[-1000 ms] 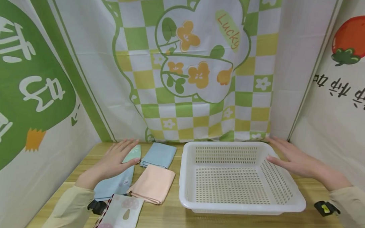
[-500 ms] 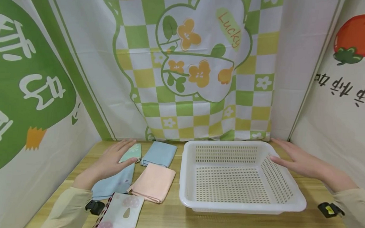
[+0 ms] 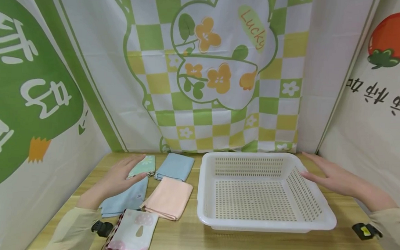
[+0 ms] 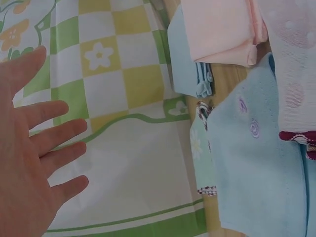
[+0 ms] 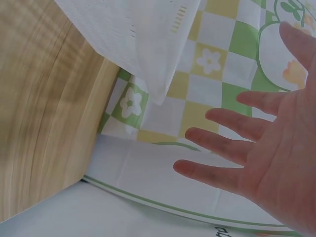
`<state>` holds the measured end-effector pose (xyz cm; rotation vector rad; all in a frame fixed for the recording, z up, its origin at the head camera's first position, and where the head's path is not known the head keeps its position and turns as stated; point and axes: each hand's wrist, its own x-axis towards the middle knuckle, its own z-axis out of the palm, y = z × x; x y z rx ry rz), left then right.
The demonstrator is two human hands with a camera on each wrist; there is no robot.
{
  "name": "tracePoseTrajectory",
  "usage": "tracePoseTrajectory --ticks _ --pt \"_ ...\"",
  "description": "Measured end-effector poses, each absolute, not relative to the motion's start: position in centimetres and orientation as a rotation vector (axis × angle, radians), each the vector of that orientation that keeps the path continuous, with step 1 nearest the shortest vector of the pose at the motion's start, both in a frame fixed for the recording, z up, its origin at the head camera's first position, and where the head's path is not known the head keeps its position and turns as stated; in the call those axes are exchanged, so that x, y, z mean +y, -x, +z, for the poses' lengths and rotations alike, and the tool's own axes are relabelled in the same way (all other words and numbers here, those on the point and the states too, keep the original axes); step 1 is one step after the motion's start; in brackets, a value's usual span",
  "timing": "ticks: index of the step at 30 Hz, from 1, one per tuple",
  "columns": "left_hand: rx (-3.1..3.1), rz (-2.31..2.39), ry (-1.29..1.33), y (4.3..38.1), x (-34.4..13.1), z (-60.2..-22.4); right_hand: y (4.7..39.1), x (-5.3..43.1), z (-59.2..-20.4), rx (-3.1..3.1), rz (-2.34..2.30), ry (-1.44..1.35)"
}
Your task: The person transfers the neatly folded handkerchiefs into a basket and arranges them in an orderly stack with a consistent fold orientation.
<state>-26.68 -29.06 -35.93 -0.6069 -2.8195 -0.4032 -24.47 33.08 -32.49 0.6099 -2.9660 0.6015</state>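
Observation:
My left hand (image 3: pixel 117 179) hovers with fingers spread over the folded cloths at the left and holds nothing. Beneath and beside it lie a light-blue cloth (image 4: pixel 259 148) with small purple marks and a green flowered cloth (image 3: pixel 145 165), partly hidden in the head view. Close by are a second blue cloth (image 3: pixel 175 166), a peach cloth (image 3: pixel 169 198) and a white cloth with pink mushroom prints (image 3: pixel 135 229), dark red checks showing at its edge. At the right, my right hand (image 3: pixel 335 179) is held beside the white plastic basket (image 3: pixel 266 226), fingers straight and nothing in them.
The basket has slotted walls and stands on the wooden table (image 3: pixel 182 242). A checkered curtain (image 3: pixel 219 129) hangs behind the table's back edge. Printed cloth walls rise on the left (image 3: pixel 96 151) and right (image 3: pixel 358 145).
Both hands have drifted slightly outward, the left to the left and the right to the right. Cloths and basket keep their places on the table, while the view has tilted a little.

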Motion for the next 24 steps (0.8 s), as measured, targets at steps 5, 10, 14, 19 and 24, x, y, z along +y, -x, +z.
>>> tracePoseTrajectory --ticks 5,10,14,19,24 --pt "-2.834 -0.438 0.587 26.6 -29.4 -36.1 24.5 33.5 -32.6 -2.967 0.582 -0.605" --pt "-2.857 -0.468 0.561 26.4 -29.7 -36.5 24.3 33.9 -33.0 -2.992 0.580 -0.581" --pt "-2.854 -0.495 0.552 26.2 -30.0 -36.8 24.3 34.0 -33.3 -3.006 0.575 -0.550" --pt "-2.860 -0.526 0.527 25.9 -30.3 -37.1 24.3 34.2 -33.6 -2.998 0.588 -0.557" --pt "-2.860 -0.531 0.513 25.8 -30.5 -37.4 24.4 34.4 -33.8 -3.000 0.595 -0.568"
